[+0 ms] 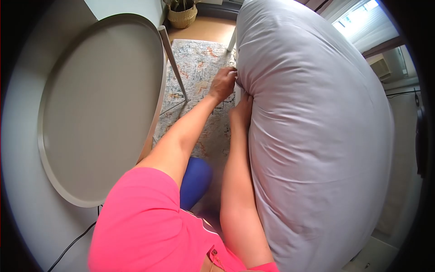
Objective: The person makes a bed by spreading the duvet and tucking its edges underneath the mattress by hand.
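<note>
A large, bulging, mattress-like form covered by a light grey sheet [312, 131] fills the right side of the head view. Creases in the cloth run toward the spot on its left edge where both hands are. My left hand [222, 84] is closed on the sheet's edge, its fingertips partly hidden against the cloth. Just nearer to me, my right hand [242, 110] is closed too, its fingers pressed into the sheet at the side. A narrow white strip shows beneath the sheet between the hands.
At the left stands a tray-topped oval table [102, 109] with slim legs. A patterned rug [195, 59] covers the floor between it and the sheeted form. Farther back is a woven basket [182, 17] with a plant. A black cable [74, 242] runs along the lower left.
</note>
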Tool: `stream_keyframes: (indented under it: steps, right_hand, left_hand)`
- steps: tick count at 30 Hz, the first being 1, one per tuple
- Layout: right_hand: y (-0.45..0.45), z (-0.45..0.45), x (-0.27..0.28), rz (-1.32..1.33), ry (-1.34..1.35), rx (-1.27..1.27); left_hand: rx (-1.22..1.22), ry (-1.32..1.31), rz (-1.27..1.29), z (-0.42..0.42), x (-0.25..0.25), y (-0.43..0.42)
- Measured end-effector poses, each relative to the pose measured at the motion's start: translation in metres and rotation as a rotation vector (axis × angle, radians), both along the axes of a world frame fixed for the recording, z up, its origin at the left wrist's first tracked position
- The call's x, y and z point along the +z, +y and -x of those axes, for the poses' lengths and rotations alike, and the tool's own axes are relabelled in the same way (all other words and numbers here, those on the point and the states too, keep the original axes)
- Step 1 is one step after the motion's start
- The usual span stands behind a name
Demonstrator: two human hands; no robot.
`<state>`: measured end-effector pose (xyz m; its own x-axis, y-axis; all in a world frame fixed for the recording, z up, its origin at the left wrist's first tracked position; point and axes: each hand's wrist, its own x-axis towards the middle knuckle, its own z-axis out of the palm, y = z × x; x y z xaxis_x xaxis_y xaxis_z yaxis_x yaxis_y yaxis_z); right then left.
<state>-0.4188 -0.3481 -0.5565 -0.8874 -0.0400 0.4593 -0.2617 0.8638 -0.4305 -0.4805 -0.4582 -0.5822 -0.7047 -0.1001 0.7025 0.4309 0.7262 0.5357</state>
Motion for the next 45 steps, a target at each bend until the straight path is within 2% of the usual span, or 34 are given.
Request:
stream_keyframes:
  steps: [3,6,7,10,11,13,15,16,17,18,19,22,24,25,26,27,28,31,34,35,38,39,42,45]
  right_hand:
    - [0.003,-0.001,-0.003,-0.063,-0.092,-0.013]
    - [0.005,0.01,-0.013,0.044,-0.093,0.021]
    - [0.007,0.012,-0.017,0.131,-0.076,0.039]
    - [0.006,0.013,-0.015,0.373,-0.019,0.094]
    - [0.005,0.012,-0.011,0.416,0.001,0.106]
    - [0.002,0.008,-0.003,0.358,0.074,0.093]
    - [-0.001,0.01,0.001,0.279,0.185,0.059]
    - [0.0,0.007,-0.002,0.236,0.142,0.029]
    - [0.002,0.005,-0.006,0.19,0.099,0.001]
    - [0.003,0.007,-0.012,0.146,-0.041,-0.032]
    - [0.002,0.015,-0.017,0.104,-0.157,-0.061]
    - [0.007,0.027,-0.037,0.2,-0.141,0.031]
    - [0.015,0.039,-0.049,0.331,-0.17,0.129]
    - [0.015,0.028,-0.042,0.208,-0.112,0.098]
    - [0.016,0.023,-0.035,0.086,-0.049,0.065]
    - [0.019,0.023,-0.029,0.115,-0.205,0.111]
    - [0.02,0.023,-0.026,0.113,-0.218,0.111]
    - [0.017,0.016,-0.026,0.114,-0.246,0.101]
    - [0.016,0.016,-0.021,0.119,-0.29,0.097]
    - [0.016,0.016,-0.021,0.099,-0.266,0.09]
    - [0.012,0.013,-0.017,0.081,-0.242,0.079]
    - [0.01,0.011,-0.014,0.102,-0.251,0.079]
    - [0.011,0.007,-0.009,0.123,-0.225,0.101]
    - [0.011,0.011,-0.015,0.161,-0.205,0.134]
  left_hand:
    - [0.07,-0.402,-0.202,0.006,0.003,0.003]
    - [0.104,-0.575,-0.3,0.023,0.003,0.016]
    - [0.119,-0.354,-0.319,0.025,0.003,0.025]
    - [0.001,-0.22,-0.278,0.016,0.007,0.035]
    - [-0.014,-0.214,-0.176,0.01,0.003,0.034]
    - [-0.047,-0.199,0.035,0.0,-0.008,0.023]
    - [0.019,-0.174,0.279,-0.006,0.002,0.017]
    - [0.046,-0.179,0.399,-0.012,0.005,0.019]
    - [0.066,-0.303,0.555,-0.004,-0.003,0.02]
    - [0.07,-0.317,0.63,0.001,-0.001,0.025]
    - [0.101,-0.352,0.632,0.01,0.001,0.034]
    - [0.144,-0.086,0.532,0.043,-0.007,0.044]
    - [0.056,-0.374,0.743,0.068,-0.015,0.034]
    - [0.012,-0.518,0.846,0.078,-0.014,0.033]
    - [-0.025,-0.586,0.703,0.073,0.008,0.027]
    - [-0.069,-0.653,0.559,0.06,0.023,0.015]
    - [-0.12,-0.726,0.417,0.05,0.033,0.003]
    - [-0.105,-0.264,0.285,0.048,0.017,-0.021]
    - [-0.204,-0.197,0.494,0.064,0.01,-0.022]
    - [-0.185,-0.282,0.455,0.084,-0.013,-0.018]
    - [-0.051,-0.25,0.491,0.077,-0.006,-0.006]
    - [0.009,-0.35,0.628,0.076,-0.001,-0.003]
    - [0.134,-0.325,0.801,0.077,0.001,0.01]
    - [0.152,-0.457,0.905,0.088,0.015,0.019]
